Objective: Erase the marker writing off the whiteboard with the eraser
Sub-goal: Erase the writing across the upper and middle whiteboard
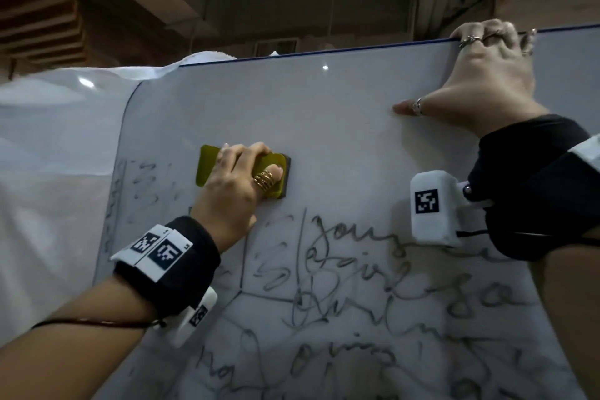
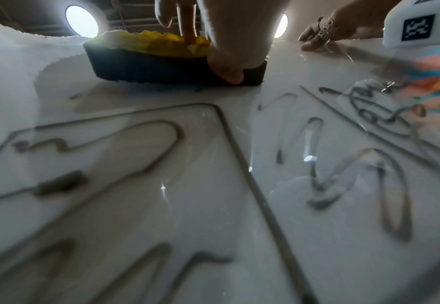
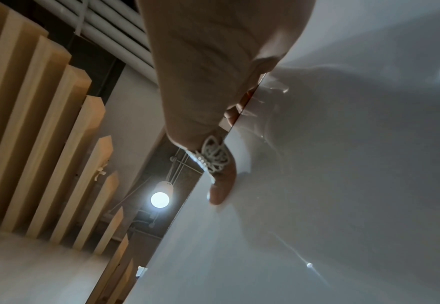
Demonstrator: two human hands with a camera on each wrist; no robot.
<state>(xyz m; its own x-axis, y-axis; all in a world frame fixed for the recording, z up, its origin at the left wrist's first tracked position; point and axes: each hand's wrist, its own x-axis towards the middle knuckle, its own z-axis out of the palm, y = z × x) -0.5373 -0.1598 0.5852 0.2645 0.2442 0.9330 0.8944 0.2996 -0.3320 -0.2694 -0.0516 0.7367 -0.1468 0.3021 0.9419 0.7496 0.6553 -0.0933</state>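
A whiteboard (image 1: 341, 101) fills the head view, blank in its upper band and covered with grey marker writing (image 1: 357, 276) lower down. My left hand (image 1: 233, 185) grips a yellow eraser (image 1: 207, 169) with a dark felt base, pressed flat on the board just above the writing. In the left wrist view the eraser (image 2: 141, 61) sits beyond the marker lines (image 2: 162, 144), my thumb on its side. My right hand (image 1: 487, 75) holds the board's top edge, fingers curled over it and thumb flat on the face. The right wrist view shows that thumb (image 3: 221, 185) on the board (image 3: 343, 185).
White plastic sheeting (image 1: 55, 146) hangs left of the board. Behind the top edge are dark walls, ceiling pipes and wooden slats (image 3: 44, 133). A lit ceiling lamp (image 3: 159, 200) shows past the board's edge. Both wrists carry white tagged camera units (image 1: 431, 208).
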